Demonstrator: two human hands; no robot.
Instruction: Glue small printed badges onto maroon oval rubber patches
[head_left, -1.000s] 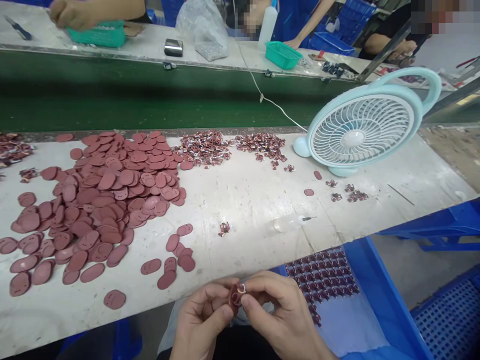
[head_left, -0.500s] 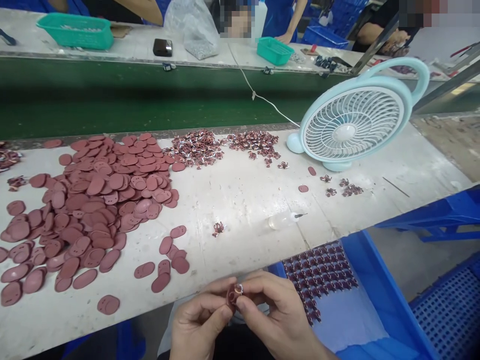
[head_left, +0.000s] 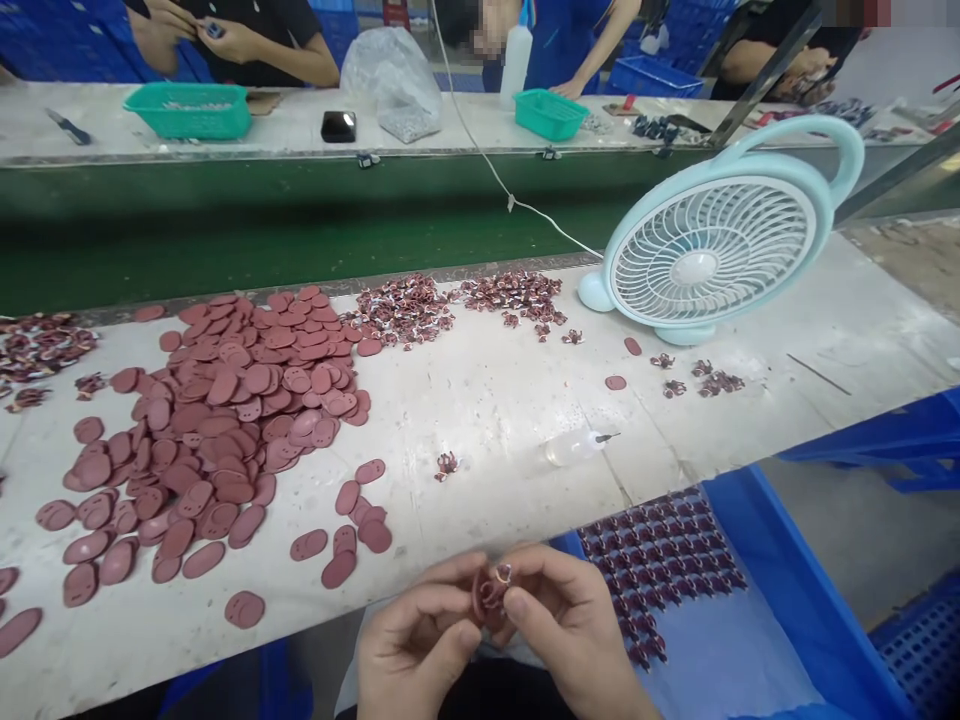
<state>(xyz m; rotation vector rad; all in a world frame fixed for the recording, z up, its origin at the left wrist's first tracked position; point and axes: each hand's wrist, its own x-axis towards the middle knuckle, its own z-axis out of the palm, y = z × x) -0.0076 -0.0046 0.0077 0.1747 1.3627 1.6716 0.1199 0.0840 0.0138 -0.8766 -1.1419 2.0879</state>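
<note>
My left hand (head_left: 416,640) pinches a reddish-brown oval disc (head_left: 477,598), seen nearly edge-on, between thumb and fingers. Against or very close to its face is a small dark-red figure piece (head_left: 501,578) with a whitish and orange detail, gripped by my right hand (head_left: 574,625). Fingers hide part of both pieces, so I cannot tell whether they are joined. Both hands are at the table's front edge. A similar loose figure piece (head_left: 447,465) lies on the table beyond them, left of a clear bottle with a thin dark tip (head_left: 574,447) lying on its side.
A large pile of oval discs (head_left: 232,420) covers the left of the table (head_left: 480,400). Heaps of figure pieces (head_left: 405,308) lie behind. A light-blue fan (head_left: 694,265) stands at right. Below the edge, a blue crate (head_left: 817,620) holds rows of pieces. Co-workers sit across.
The view has swung up and left, showing more of the opposite bench. In my hands, the disc and figure piece have turned slightly, and the disc now shows more edge-on.
</note>
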